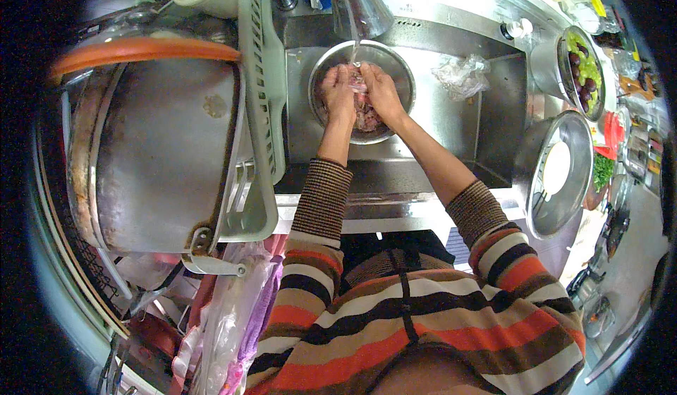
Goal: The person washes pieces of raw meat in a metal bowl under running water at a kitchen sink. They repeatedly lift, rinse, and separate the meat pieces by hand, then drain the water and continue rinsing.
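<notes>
A round stainless-steel bowl (406,71) sits in a metal sink (449,130) before me. Raw meat pieces (366,117) fill its lower part. My left hand (338,92) and my right hand (382,93) are inside the bowl, close together, with fingers curled around a piece of meat (359,85) between them. Water (355,52) runs from the faucet (362,6) onto the fingertips and the meat. Part of the held piece is hidden by the fingers and the splashing water.
Crumpled clear plastic (465,76) lies in the sink's right side. On the left, a large metal pot (164,157) rests in a pale green dish rack (264,83). Grapes (587,72), a steel bowl (576,188) and green herbs (602,172) stand at right.
</notes>
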Motion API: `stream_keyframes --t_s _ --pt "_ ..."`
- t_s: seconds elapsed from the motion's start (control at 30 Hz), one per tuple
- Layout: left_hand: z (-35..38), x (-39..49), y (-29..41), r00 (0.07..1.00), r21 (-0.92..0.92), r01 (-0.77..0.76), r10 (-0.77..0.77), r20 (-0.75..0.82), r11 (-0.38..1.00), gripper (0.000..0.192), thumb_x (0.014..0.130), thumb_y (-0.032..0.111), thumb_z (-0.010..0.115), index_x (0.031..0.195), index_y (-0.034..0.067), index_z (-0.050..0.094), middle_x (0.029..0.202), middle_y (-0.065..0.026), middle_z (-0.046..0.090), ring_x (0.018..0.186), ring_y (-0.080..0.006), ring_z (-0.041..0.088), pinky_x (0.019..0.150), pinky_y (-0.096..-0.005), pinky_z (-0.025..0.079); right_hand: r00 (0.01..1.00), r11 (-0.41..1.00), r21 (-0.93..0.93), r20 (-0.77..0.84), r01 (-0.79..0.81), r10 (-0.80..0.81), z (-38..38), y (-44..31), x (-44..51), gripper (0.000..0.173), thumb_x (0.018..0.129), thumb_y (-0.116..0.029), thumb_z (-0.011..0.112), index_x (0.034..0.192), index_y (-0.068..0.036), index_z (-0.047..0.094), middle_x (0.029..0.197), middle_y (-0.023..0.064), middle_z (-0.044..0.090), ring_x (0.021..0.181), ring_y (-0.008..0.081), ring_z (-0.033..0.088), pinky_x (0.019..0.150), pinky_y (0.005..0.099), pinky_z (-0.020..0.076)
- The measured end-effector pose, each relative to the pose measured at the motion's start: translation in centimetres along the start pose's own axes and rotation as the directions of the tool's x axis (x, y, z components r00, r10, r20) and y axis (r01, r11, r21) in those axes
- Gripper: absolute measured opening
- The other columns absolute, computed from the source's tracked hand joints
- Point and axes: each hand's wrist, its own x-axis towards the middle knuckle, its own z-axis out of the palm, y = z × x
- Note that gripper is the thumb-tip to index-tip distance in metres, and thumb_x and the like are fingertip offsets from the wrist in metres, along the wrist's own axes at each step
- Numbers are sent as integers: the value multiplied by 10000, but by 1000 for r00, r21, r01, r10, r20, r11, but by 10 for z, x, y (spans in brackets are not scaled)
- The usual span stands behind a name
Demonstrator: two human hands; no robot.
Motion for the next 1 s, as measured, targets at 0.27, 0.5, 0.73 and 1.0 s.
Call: stream_keyframes --t_s 0.27,0.5,0.73,1.0 --pt "10 -23 22 997 -282 30 -7 82 959 361 971 349 432 1072 27 561 971 -76 620 816 -157 593 691 -278 495 991 953 299 103 56 -90 -15 -18 -18 332 902 -200 582 1166 -1 558 910 28 611 763 100 546 705 234 453" --pt "9 -36 13 986 170 -163 154 62 972 212 887 104 584 1076 8 592 990 -69 622 841 -136 603 706 -276 516 999 953 301 19 -42 38 -20 -19 -23 150 901 -145 570 955 -7 596 809 22 610 689 75 537 640 219 439" --pt "3 -33 20 993 12 -100 101 -53 995 213 922 141 540 1062 -13 587 925 -84 631 762 -155 622 658 -279 536 982 697 697 176 -169 62 -31 -21 -25 184 918 -156 544 990 -1 612 913 76 648 799 147 619 766 268 502" --pt "6 -37 25 995 -95 -64 70 68 993 169 917 131 547 1044 21 570 967 -74 610 787 -168 615 646 -280 530 982 981 52 3 189 -190 -27 -32 -29 207 867 -135 616 1025 -2 633 915 41 643 838 107 586 754 232 462"
